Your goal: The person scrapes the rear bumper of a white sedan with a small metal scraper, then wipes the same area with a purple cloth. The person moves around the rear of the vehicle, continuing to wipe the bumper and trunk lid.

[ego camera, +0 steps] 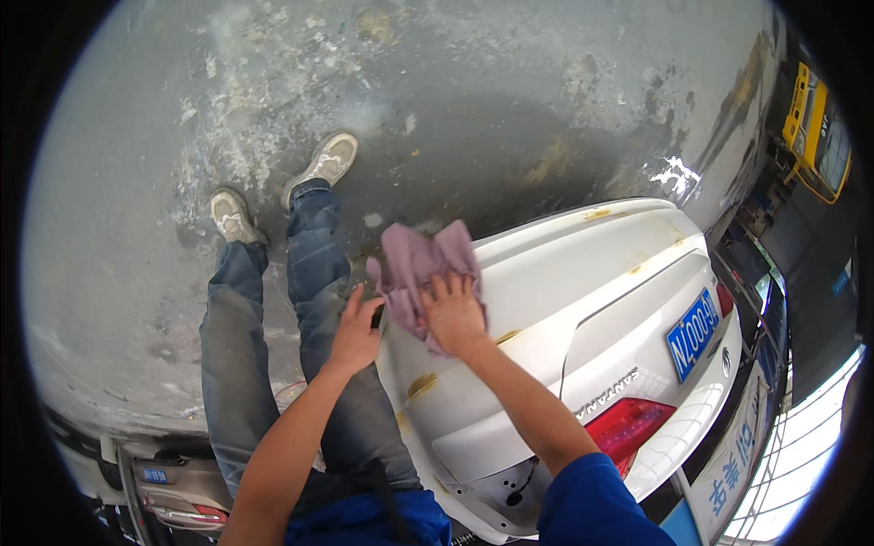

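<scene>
A crumpled mauve cloth lies against the corner of a white car's rear bumper. My right hand presses the cloth onto the bumper with its fingers spread. Left of it, my left hand has its fingers apart. One of its fingertips is at the cloth's edge; whether it touches is unclear. Tan filler-like patches mark the bumper in several places. Nearer my body, a bare lamp recess shows holes and a dark connector. A red tail lamp sits on the boot lid.
My legs and shoes are left of the bumper on a worn, stained concrete floor. Behind at lower left stands a brownish car. A yellow truck is at far right, and a banner with writing is at lower right.
</scene>
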The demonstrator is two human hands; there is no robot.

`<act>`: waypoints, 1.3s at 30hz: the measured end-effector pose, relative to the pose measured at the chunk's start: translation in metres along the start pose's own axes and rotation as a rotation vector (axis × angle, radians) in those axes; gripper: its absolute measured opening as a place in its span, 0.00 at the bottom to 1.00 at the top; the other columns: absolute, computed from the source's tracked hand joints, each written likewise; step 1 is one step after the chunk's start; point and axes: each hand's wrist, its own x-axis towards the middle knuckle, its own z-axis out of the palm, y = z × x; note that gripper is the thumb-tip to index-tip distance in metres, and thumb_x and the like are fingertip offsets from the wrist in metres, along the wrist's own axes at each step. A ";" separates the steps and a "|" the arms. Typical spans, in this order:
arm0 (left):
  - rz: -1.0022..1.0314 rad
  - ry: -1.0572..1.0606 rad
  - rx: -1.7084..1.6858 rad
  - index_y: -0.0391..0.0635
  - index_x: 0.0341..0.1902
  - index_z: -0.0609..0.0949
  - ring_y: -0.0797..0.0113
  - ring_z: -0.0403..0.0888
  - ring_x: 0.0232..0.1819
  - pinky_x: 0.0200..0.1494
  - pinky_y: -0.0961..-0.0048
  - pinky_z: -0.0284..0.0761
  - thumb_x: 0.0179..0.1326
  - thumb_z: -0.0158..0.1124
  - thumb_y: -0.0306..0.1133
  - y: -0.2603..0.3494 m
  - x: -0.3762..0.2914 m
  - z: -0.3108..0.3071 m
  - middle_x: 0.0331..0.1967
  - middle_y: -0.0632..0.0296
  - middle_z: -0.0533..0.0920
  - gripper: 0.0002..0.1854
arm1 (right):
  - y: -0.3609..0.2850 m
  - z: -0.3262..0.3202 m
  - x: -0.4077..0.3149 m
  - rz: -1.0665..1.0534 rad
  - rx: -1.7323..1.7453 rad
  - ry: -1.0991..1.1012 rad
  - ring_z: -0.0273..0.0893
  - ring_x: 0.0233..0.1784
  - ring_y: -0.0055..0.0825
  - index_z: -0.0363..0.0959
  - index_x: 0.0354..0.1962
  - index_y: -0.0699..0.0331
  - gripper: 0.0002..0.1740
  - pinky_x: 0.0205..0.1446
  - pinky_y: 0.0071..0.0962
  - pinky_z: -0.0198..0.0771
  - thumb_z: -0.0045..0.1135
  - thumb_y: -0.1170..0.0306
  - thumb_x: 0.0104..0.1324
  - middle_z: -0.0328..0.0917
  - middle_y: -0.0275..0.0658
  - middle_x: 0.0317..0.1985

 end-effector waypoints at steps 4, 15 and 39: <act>0.048 0.258 -0.061 0.51 0.68 0.74 0.53 0.73 0.63 0.54 0.70 0.74 0.57 0.52 0.15 0.034 -0.028 -0.071 0.75 0.53 0.63 0.33 | 0.012 -0.007 -0.030 -0.148 0.146 -0.019 0.62 0.72 0.46 0.75 0.63 0.50 0.29 0.76 0.53 0.52 0.54 0.49 0.67 0.66 0.40 0.72; 0.054 0.281 0.011 0.46 0.65 0.76 0.64 0.76 0.55 0.52 0.72 0.76 0.60 0.52 0.17 0.055 -0.075 -0.149 0.68 0.57 0.70 0.28 | 0.293 0.048 -0.130 1.077 0.111 0.250 0.56 0.73 0.69 0.61 0.66 0.78 0.38 0.78 0.51 0.53 0.47 0.53 0.73 0.45 0.74 0.75; 0.037 0.238 0.129 0.41 0.59 0.78 0.73 0.79 0.44 0.50 0.75 0.74 0.68 0.56 0.23 0.222 -0.069 -0.296 0.53 0.61 0.79 0.17 | 0.039 -0.043 -0.119 1.039 0.506 0.224 0.54 0.73 0.68 0.59 0.69 0.79 0.40 0.78 0.53 0.48 0.55 0.67 0.63 0.48 0.71 0.75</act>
